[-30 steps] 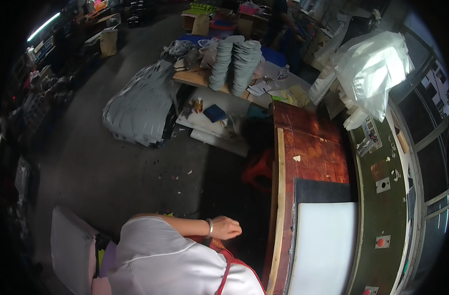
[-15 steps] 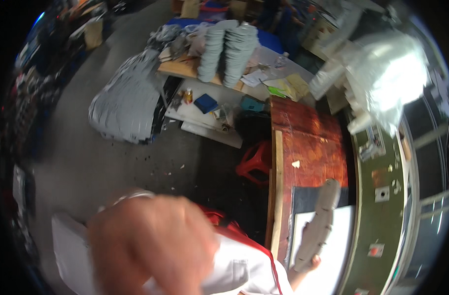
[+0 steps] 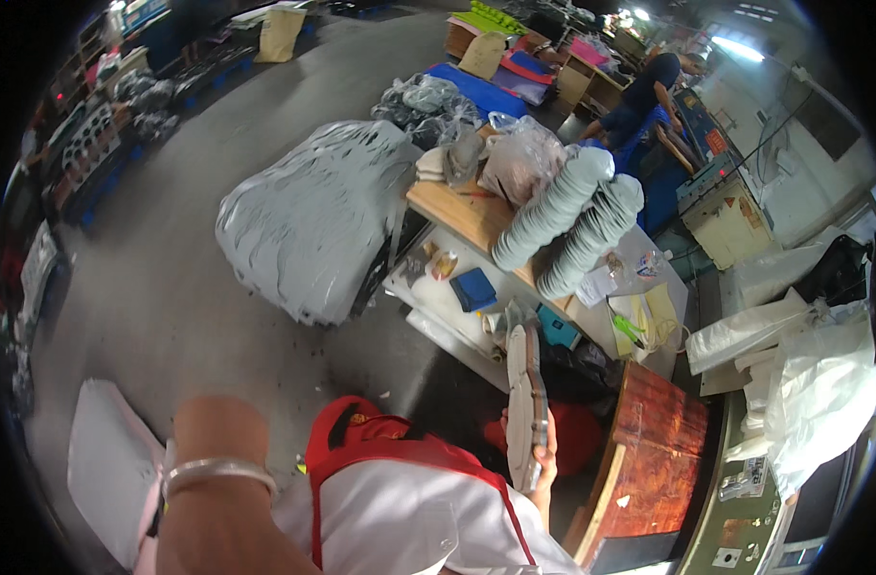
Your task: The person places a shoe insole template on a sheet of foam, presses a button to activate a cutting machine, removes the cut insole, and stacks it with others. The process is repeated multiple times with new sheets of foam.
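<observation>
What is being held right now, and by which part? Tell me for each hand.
The right hand grips a small stack of flat grey sole-shaped pieces by its lower end, held upright. The left hand is out of frame; only its forearm with a silver bangle shows.

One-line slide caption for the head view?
Right hand holds a grey shoe sole upright before a worktable stacked with soles.

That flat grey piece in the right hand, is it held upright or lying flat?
Upright: the flat grey piece stands on edge, its thin rim facing the camera, in the right hand.

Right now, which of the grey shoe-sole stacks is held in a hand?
The thin upright stack of grey soles, gripped by the right hand; the two tall leaning stacks rest untouched on the table.
</observation>
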{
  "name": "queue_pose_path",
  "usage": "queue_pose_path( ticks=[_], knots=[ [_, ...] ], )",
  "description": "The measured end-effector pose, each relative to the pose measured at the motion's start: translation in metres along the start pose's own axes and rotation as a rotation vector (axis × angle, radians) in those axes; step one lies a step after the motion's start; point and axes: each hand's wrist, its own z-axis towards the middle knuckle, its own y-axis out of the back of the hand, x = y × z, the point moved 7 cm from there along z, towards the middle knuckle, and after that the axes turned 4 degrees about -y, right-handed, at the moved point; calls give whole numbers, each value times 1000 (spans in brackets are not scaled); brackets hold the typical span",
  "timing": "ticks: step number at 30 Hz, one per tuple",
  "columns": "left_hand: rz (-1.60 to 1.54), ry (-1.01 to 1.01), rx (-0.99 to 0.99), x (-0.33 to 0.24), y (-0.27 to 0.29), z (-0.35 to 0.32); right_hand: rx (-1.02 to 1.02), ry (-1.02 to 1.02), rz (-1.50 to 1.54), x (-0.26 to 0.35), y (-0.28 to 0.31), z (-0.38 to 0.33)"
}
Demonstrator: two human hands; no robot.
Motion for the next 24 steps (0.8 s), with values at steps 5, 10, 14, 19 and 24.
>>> queue_pose_path(
  ticks=[5, 10, 14, 19, 24],
  knots=[
    [53, 109, -94, -29, 50, -75, 23, -120, -1, -29, -52, 128],
    [-332, 751, -608, -5, 132, -235, 23, -79, -154, -42, -81, 257],
    [337, 840, -1205, -8, 201, -354, 6, -48, -382, -42, -90, 390],
    [294, 656, -2139, 1, 255, -471, -78, 120, -769, -39, -116, 567],
    [402, 963, -2171, 0, 292, -514, -201, 280, -1330, -58, -131, 664]
  ],
)
